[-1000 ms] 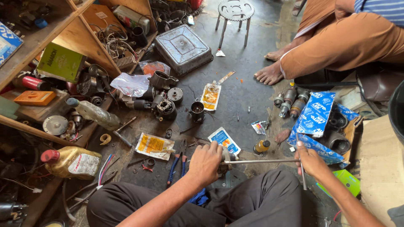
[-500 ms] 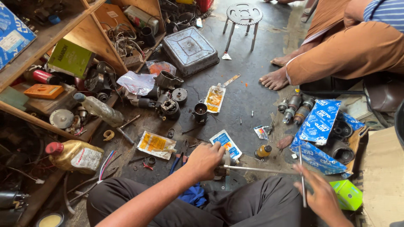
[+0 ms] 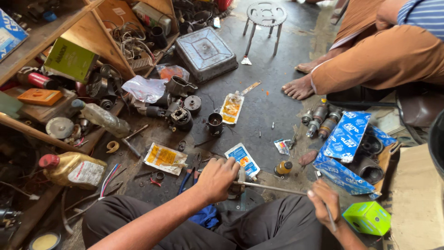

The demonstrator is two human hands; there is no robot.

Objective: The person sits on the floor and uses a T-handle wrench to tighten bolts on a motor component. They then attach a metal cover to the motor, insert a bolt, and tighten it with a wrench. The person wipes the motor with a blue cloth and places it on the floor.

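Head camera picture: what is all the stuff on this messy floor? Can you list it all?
metal part with long rod: one, grey, under the left hand
yellow packets: two, floor centre
blue-white packet: one, by the left hand
blue boxes: two, right side
green box: one, bottom right
oil jug: one, yellowish with red cap, left
metal tray: one, grey, upside down, top centre
small stool: one, metal, top
other person's foot: one, bare, right
left hand: gripping the metal part
right hand: holding a thin tool
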